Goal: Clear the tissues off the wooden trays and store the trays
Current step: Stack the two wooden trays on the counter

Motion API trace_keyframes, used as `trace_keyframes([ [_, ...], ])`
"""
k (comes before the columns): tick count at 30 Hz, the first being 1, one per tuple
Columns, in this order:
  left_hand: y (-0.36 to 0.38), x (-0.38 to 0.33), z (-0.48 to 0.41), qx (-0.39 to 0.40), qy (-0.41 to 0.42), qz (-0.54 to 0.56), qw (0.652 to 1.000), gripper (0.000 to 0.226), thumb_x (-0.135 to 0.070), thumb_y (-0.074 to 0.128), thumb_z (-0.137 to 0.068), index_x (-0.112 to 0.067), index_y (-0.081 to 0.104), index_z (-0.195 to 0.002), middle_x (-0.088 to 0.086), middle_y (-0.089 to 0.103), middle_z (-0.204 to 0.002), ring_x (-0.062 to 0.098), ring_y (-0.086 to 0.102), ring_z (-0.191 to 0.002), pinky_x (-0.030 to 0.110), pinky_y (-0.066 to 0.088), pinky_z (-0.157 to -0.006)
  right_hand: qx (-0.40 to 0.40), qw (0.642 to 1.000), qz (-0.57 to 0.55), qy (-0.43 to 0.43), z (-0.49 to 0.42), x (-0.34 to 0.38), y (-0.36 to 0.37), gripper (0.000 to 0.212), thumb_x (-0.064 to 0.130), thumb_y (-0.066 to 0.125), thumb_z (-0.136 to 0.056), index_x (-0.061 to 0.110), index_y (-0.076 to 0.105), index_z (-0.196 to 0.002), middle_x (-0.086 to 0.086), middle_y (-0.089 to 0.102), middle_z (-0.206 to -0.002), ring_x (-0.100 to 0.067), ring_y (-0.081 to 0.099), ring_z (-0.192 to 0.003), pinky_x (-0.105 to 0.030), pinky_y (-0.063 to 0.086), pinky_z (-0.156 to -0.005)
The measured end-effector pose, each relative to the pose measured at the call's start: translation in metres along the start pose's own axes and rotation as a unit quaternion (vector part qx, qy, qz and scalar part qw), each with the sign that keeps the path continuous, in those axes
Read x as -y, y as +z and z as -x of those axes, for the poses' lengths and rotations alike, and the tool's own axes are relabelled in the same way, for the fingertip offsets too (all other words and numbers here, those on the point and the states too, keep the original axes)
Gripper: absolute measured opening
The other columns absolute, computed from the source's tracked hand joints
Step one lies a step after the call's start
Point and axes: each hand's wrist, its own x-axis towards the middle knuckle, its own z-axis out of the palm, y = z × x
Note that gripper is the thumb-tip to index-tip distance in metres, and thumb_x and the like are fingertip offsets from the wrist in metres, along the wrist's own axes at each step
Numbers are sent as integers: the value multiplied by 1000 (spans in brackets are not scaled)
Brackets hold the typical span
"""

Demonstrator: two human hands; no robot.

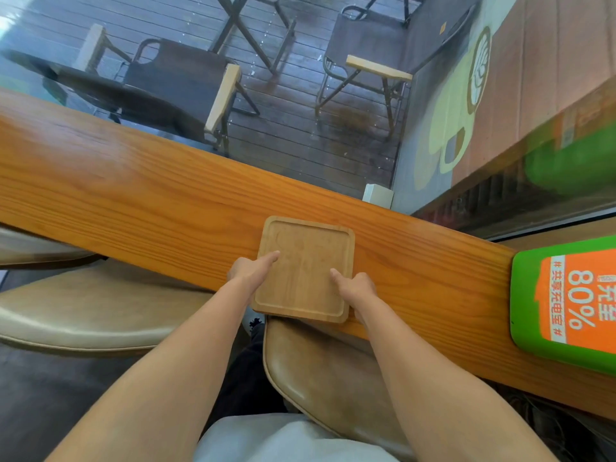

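A square wooden tray [308, 248] with rounded corners and a raised rim lies on the long wooden counter [133, 181], its near edge jutting a little past the counter's front. My left hand [250, 270] grips the tray's left edge, thumb lying on top. On the right edge, my right hand [355, 288] holds the same way, thumb on the tray's surface. The tray's surface is bare; no tissue is in view.
A green and orange charging station [566, 301] stands on the counter at the right. A small white box [378, 195] sits at the counter's far edge by the window. Beige stools [320, 368] stand below the counter. Chairs are outside beyond the glass.
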Motion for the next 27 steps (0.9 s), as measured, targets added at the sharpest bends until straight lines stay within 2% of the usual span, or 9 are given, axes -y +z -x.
trace_keyframes([
  [5,10,5,2,29,3,-8,1000,97,-67,68,-74,-1,42,-141,16,53,-137,36,52,-121,49,46,-100,-17,1000,11,-14,-4,-10,-8,71,51,53,-94,2,35,-143,-16,37,-149,-36,40,-132,-47,40,-107],
  [10,18,13,7,59,16,-12,998,106,-73,60,-77,-4,26,-150,16,42,-148,36,43,-132,52,38,-108,25,996,-87,4,-8,-18,-9,67,44,56,-95,4,34,-144,-14,40,-149,-36,41,-133,-49,38,-108],
  [12,14,6,6,72,44,-11,996,104,-73,60,-77,-8,27,-151,13,42,-148,34,43,-132,52,38,-108,32,991,-127,3,-10,-14,-12,63,41,58,-95,3,36,-141,-13,45,-145,-35,44,-130,-48,40,-106],
  [14,15,-1,25,81,101,1,992,97,-68,64,-78,-10,32,-149,11,48,-143,31,49,-125,50,42,-105,44,984,-170,-20,-2,-20,-28,60,37,61,-94,2,39,-138,-14,49,-140,-35,48,-125,-48,42,-104],
  [18,14,0,26,122,101,12,987,93,-60,70,-78,-11,33,-148,10,52,-138,28,56,-116,48,49,-98,74,975,-211,4,-6,-32,-32,49,28,66,-92,4,45,-129,-14,57,-128,-33,58,-110,-50,50,-95],
  [24,8,-17,53,150,126,46,980,76,-47,73,-83,-13,39,-141,8,58,-127,26,61,-108,47,54,-91,124,956,-264,-40,7,-24,-57,51,17,70,-89,7,44,-132,-14,60,-124,-35,60,-110,-57,49,-97],
  [27,8,-25,72,144,129,78,978,63,-38,70,-89,-13,39,-138,7,60,-119,25,64,-102,42,58,-77,114,952,-271,-82,18,-13,-62,49,18,63,-91,6,43,-135,-14,58,-127,-34,57,-112,-57,46,-99],
])
